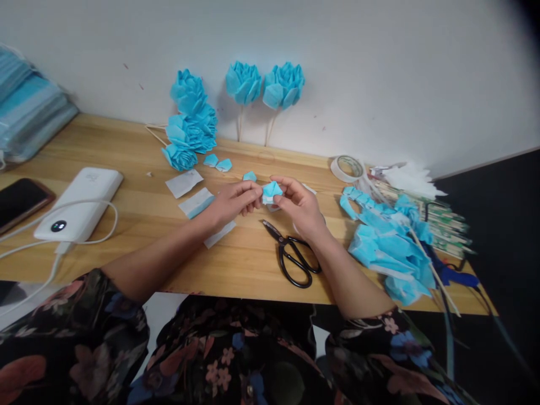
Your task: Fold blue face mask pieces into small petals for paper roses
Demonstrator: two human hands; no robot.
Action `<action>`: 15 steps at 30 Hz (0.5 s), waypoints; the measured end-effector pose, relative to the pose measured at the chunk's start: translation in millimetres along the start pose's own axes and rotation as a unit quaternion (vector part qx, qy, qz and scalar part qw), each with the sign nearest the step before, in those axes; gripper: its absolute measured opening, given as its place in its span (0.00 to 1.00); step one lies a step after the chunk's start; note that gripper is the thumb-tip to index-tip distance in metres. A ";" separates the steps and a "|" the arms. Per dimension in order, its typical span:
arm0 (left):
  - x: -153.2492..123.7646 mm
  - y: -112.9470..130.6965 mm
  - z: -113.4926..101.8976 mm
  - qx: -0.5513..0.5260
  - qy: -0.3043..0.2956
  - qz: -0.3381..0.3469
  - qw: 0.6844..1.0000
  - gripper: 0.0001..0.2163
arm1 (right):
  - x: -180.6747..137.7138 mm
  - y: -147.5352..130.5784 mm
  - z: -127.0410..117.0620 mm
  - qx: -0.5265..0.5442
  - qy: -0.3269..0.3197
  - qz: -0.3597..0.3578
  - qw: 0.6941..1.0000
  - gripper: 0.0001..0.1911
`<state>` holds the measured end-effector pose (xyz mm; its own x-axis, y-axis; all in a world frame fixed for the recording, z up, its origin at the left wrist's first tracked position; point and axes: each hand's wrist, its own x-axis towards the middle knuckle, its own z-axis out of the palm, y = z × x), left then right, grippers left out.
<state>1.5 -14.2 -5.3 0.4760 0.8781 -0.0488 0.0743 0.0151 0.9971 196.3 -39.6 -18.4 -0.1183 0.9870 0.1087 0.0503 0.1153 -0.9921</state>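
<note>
Both hands meet over the middle of the wooden table [236,264]. My left hand [234,201] and my right hand [298,205] pinch a small folded blue paper piece [271,192] between their fingertips, just above the tabletop. Black scissors [293,256] lie right below my right wrist. White and blue paper strips [196,202] lie beside my left hand. A loose blue petal [250,176] rests just beyond the held piece.
Finished blue paper flowers [192,121] lie at the back, two more on sticks [264,84] lean on the wall. Tape roll [346,167], blue scraps [388,242] and sticks sit right. A white power bank [80,202] with cable and a phone [19,201] lie left.
</note>
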 end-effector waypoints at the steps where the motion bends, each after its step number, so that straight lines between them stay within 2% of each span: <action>1: 0.4 -0.5 0.1 0.004 -0.001 -0.002 1.000 0.13 | -0.2 -0.1 -0.1 -0.003 0.000 0.000 1.000 0.22; 6: 2.0 -3.3 0.5 0.025 -0.003 -0.010 1.000 0.11 | -0.3 -0.3 0.7 -0.014 -0.002 -0.008 1.000 0.21; 11: 1.1 -3.0 0.6 0.029 0.005 -0.003 1.000 0.10 | -0.7 -3.5 0.5 0.020 -0.002 -0.006 1.000 0.19; 15: 2.5 -4.3 -0.8 0.017 0.027 -0.003 0.999 0.10 | -1.9 -6.7 -2.3 0.028 0.026 0.008 0.999 0.18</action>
<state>1.7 -11.7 -9.6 0.4268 0.9029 -0.0507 0.1071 0.0052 0.9942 198.5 -42.0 -11.9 -0.0671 0.9932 0.0948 -0.0049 0.0947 -0.9955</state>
